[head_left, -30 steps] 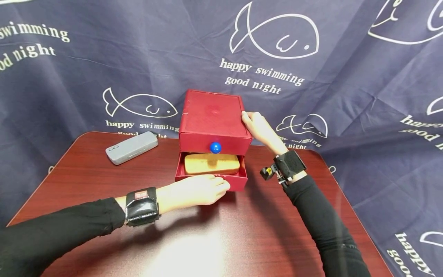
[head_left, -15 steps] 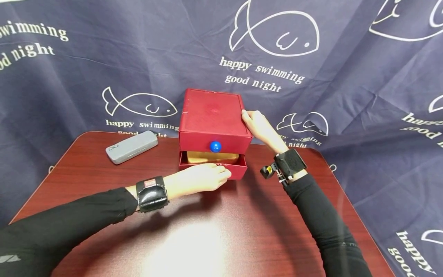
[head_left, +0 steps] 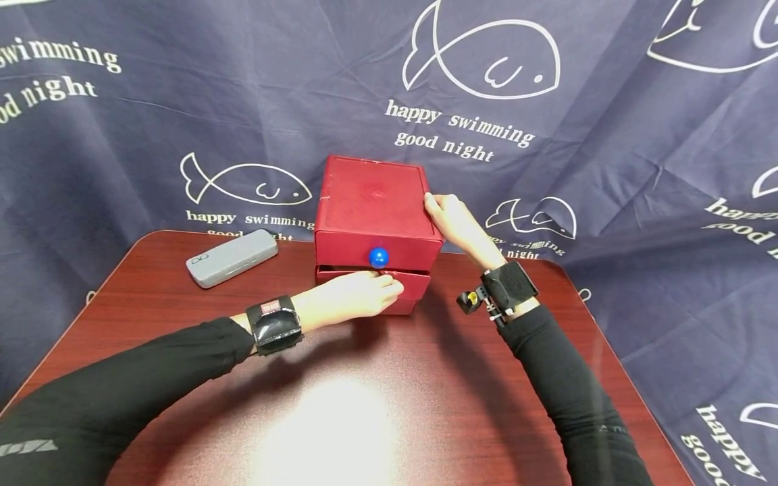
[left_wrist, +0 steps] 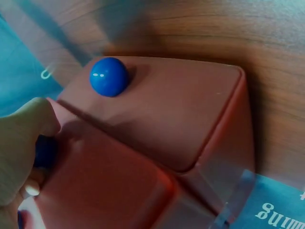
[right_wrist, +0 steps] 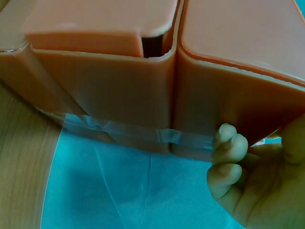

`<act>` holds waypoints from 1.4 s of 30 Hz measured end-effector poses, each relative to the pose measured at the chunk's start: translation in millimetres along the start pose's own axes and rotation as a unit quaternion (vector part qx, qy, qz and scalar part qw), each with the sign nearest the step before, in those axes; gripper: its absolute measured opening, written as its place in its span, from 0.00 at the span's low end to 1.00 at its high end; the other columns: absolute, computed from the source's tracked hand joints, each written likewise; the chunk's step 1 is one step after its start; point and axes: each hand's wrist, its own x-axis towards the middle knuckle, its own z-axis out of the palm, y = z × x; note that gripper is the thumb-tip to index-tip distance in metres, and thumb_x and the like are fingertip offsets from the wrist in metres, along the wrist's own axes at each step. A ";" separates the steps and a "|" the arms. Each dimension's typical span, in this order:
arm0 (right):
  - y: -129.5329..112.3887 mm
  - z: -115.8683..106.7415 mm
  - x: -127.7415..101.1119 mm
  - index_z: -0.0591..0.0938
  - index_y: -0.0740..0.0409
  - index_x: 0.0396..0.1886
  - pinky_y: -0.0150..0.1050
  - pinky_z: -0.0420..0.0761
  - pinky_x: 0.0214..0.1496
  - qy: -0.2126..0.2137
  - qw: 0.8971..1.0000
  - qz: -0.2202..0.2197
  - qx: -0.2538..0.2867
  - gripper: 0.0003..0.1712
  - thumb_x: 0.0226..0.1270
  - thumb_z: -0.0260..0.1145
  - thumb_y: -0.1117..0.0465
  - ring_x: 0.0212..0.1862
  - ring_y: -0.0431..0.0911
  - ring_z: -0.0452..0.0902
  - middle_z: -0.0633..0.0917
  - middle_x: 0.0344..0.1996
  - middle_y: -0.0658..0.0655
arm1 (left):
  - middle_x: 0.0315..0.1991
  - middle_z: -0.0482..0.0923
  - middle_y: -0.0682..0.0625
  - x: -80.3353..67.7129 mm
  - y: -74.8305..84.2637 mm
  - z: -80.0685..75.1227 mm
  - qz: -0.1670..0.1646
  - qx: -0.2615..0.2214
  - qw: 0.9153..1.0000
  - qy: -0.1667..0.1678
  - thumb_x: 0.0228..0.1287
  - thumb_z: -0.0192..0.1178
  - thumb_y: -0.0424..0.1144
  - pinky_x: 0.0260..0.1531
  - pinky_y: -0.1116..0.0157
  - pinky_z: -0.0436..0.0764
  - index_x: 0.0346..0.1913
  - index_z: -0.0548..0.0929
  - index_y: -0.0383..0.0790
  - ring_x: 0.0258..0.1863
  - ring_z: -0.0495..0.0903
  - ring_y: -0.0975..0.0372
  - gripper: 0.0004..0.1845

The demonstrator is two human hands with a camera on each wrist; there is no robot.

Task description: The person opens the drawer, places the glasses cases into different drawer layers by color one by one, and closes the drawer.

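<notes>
A red drawer cabinet (head_left: 375, 199) with blue round knobs stands on the table. Its middle drawer (left_wrist: 109, 171) juts out slightly, leaving a thin dark gap under the top drawer (head_left: 346, 251). My left hand (head_left: 358, 294) is at the front of this drawer, its fingers around the knob (left_wrist: 45, 151) and its thumb at the drawer's edge. The bottom drawer (left_wrist: 181, 105), with its own blue knob (left_wrist: 109, 76), sits flush beneath. My right hand (head_left: 456, 223) grips the cabinet's right side near the top, thumb on the upper edge and fingers bent against the side. The drawer's contents are hidden.
A grey glasses case (head_left: 232, 258) lies on the table to the left of the cabinet. The reddish-brown wooden table (head_left: 474, 405) reaches back to a dark blue curtain (head_left: 340, 74) printed with fish and words.
My left hand has pushed the middle drawer back into the cabinet, hiding the yellow case inside. My right hand has stayed in place on the cabinet.
</notes>
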 end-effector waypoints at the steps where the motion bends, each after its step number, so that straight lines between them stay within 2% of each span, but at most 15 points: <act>1: -0.1 -0.1 0.0 0.81 0.60 0.29 0.37 0.74 0.38 0.000 1.000 -0.001 0.000 0.25 0.81 0.45 0.53 0.26 0.43 0.76 0.82 0.20 0.54 | 0.40 0.79 0.53 -0.4 -0.3 1.0 -0.004 0.001 1.000 0.002 0.65 0.69 0.41 0.32 0.73 0.76 0.44 0.81 0.45 0.40 0.77 0.64 0.09; 6: -0.1 0.2 0.6 0.81 0.61 0.29 0.37 0.74 0.39 0.000 1.000 -0.004 -0.003 0.25 0.81 0.45 0.53 0.26 0.42 0.77 0.82 0.21 0.56 | 0.37 0.75 0.52 -0.6 -1.0 7.2 -0.026 -0.026 0.999 0.022 0.62 0.70 0.37 0.30 0.75 0.75 0.40 0.79 0.42 0.37 0.75 0.64 0.09; 11: 2.1 1.0 1.7 0.82 0.60 0.30 0.37 0.74 0.38 0.000 1.000 -0.003 -0.002 0.25 0.81 0.45 0.53 0.26 0.42 0.77 0.83 0.21 0.55 | 0.37 0.74 0.52 0.6 -3.2 6.7 -0.026 -0.041 0.998 0.032 0.63 0.67 0.34 0.30 0.75 0.76 0.37 0.80 0.42 0.37 0.74 0.64 0.05; 22: 3.5 0.8 1.9 0.81 0.61 0.30 0.37 0.73 0.38 0.002 1.000 -0.004 -0.007 0.25 0.81 0.45 0.53 0.26 0.43 0.76 0.82 0.21 0.55 | 0.39 0.75 0.53 -0.3 -1.5 4.3 -0.012 0.006 1.000 0.004 0.63 0.71 0.38 0.37 0.72 0.75 0.39 0.83 0.44 0.39 0.76 0.63 0.06; 27: 3.5 0.5 1.1 0.81 0.61 0.29 0.37 0.73 0.38 -0.001 1.000 -0.004 -0.007 0.25 0.81 0.45 0.53 0.25 0.43 0.76 0.82 0.20 0.55 | 0.42 0.78 0.53 -2.1 0.2 4.1 -0.022 -0.009 1.000 -0.003 0.60 0.74 0.42 0.39 0.70 0.77 0.42 0.85 0.46 0.42 0.78 0.63 0.10; 33: 1.5 1.2 1.4 0.80 0.60 0.28 0.37 0.73 0.39 -0.001 1.000 -0.009 -0.011 0.25 0.81 0.45 0.54 0.27 0.44 0.76 0.81 0.20 0.54 | 0.45 0.79 0.51 -5.1 4.7 -3.0 -0.057 -0.052 0.997 -0.006 0.57 0.75 0.41 0.39 0.65 0.77 0.43 0.87 0.45 0.47 0.78 0.60 0.12; 37: 2.9 1.8 2.3 0.80 0.60 0.28 0.37 0.73 0.40 0.002 1.000 -0.006 -0.012 0.25 0.81 0.45 0.53 0.28 0.45 0.77 0.81 0.21 0.54 | 0.46 0.79 0.50 -8.7 7.9 -10.6 -0.055 -0.030 0.998 -0.007 0.57 0.75 0.41 0.43 0.62 0.78 0.44 0.87 0.44 0.47 0.77 0.58 0.13; 42: 3.6 1.2 2.2 0.80 0.59 0.28 0.37 0.73 0.39 0.001 1.000 -0.005 -0.011 0.25 0.81 0.45 0.52 0.28 0.44 0.76 0.80 0.20 0.53 | 0.42 0.77 0.49 -15.2 12.7 -18.9 -0.036 0.006 0.999 0.008 0.63 0.65 0.35 0.40 0.63 0.75 0.44 0.82 0.41 0.39 0.73 0.57 0.08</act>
